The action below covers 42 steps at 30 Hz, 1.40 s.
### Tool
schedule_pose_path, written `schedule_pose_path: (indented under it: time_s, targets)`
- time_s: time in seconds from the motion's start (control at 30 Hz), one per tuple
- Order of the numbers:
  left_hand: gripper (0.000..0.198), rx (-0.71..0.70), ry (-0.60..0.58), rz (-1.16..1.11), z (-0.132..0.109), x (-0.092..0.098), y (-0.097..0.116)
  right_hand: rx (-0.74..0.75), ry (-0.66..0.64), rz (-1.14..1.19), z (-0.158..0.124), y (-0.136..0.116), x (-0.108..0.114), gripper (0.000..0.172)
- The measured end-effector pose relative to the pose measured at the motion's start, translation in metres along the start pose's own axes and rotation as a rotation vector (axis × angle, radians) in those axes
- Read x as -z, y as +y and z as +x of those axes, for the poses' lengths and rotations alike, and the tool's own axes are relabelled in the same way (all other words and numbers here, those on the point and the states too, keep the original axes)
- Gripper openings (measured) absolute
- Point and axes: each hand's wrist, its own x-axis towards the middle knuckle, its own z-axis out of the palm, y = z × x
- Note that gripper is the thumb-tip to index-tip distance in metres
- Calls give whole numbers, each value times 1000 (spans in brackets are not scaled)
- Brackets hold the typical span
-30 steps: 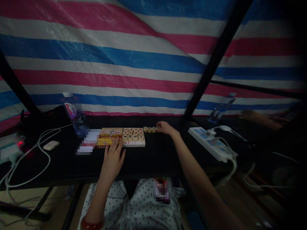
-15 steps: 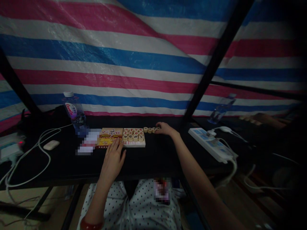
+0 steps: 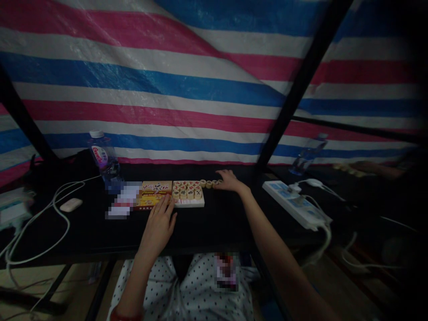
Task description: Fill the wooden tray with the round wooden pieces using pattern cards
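Note:
Several round Chinese chess pieces (image 3: 186,187) with red and black characters sit in rows in a white box tray (image 3: 189,203). Left of the tray, and against it, is the printed yellow-brown chess box lid (image 3: 154,187). My left hand (image 3: 159,221) lies with fingers stretched out over the lid's lower right corner and the tray's edge. Beyond the tray's right side stands a short row of loose chess pieces (image 3: 209,183). At that row's right end is my right hand (image 3: 230,181), its fingers apart and partly hiding the last piece.
A labelled water bottle (image 3: 104,156) stands at left, near white cables (image 3: 55,205) and a small white case (image 3: 71,204). At right are a power strip (image 3: 290,205) and another bottle (image 3: 308,154). Farther right, another person's hand (image 3: 366,168) shows dimly. A striped sheet (image 3: 167,98) hangs behind.
My right hand has lifted its fingers from a curled hold at the row's end and spread them. My left hand stays on the lid. The view has tilted slightly.

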Motion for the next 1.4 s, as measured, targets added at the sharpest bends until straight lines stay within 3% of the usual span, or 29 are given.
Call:
schedule_pose_path:
  time_s: [0.17,0.27,0.37,0.53,0.77,0.93,1.03,1.17,1.27,1.4]
  targets:
    - [44,-10,10,40,1,-1,2,147,240,135,-7,-29,9,39]
    - [44,-15,2,65,1,0,3,304,128,142,-17,-55,15,25]
    - [45,-13,-5,84,1,1,3,310,-54,9,-27,-77,14,23]
    - [44,-16,3,64,1,1,2,232,23,-150,-38,-94,3,36]
    - [44,-6,7,63,0,0,2,230,60,-157,-45,-90,-3,30]
    - [43,-12,14,59,0,0,2,316,75,79,-39,-75,-19,20]
    - [44,-6,13,53,-1,0,2,324,194,230,-35,-67,-21,21]
    - [45,4,-7,40,0,3,3,121,354,358,-36,-61,-13,28]
    - [45,12,-28,40,0,5,3,-49,265,278,-39,-58,-8,28]
    - [44,17,-25,30,0,7,4,-124,120,107,-41,-56,-12,26]
